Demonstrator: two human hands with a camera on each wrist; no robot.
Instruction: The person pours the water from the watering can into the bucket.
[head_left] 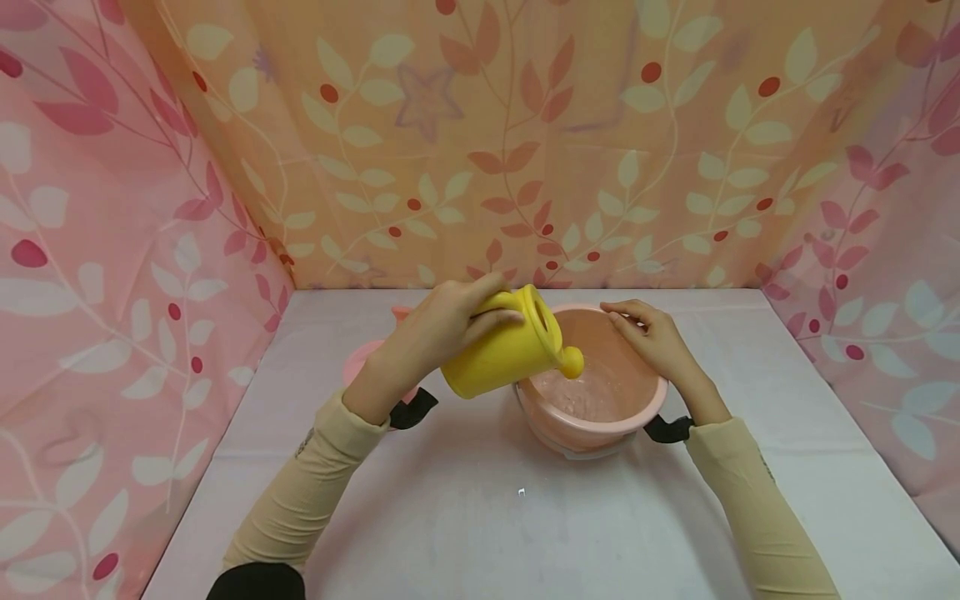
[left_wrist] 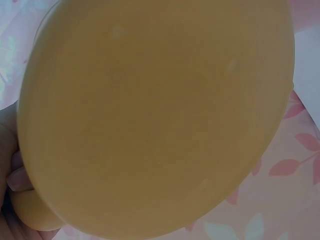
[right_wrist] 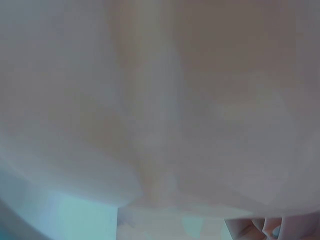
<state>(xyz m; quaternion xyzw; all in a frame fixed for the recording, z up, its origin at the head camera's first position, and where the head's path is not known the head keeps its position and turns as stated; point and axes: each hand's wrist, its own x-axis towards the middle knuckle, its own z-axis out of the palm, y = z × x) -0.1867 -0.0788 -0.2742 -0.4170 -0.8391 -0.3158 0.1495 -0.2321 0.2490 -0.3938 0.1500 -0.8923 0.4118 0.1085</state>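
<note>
My left hand (head_left: 457, 321) grips the handle of a yellow watering can (head_left: 498, 358). The can is tilted to the right, its round spout head (head_left: 572, 362) over the near-left part of a pink basin (head_left: 652, 398). In the left wrist view the can's flat bottom (left_wrist: 155, 120) covers most of the picture, with fingers (left_wrist: 20, 179) curled at the handle on the left. What looks like clear water (head_left: 585, 396) lies in the basin. My right hand (head_left: 654, 337) holds the basin's far-right rim. In the right wrist view the basin's pale wall (right_wrist: 225, 150) fills nearly everything, blurred.
A pink object (head_left: 362, 360) stands left of the basin, partly hidden behind my left forearm; its kind cannot be told. A small shiny spot (head_left: 522, 492) lies on the white tabletop (head_left: 465, 542). Patterned curtains (head_left: 510, 150) close off the back and both sides.
</note>
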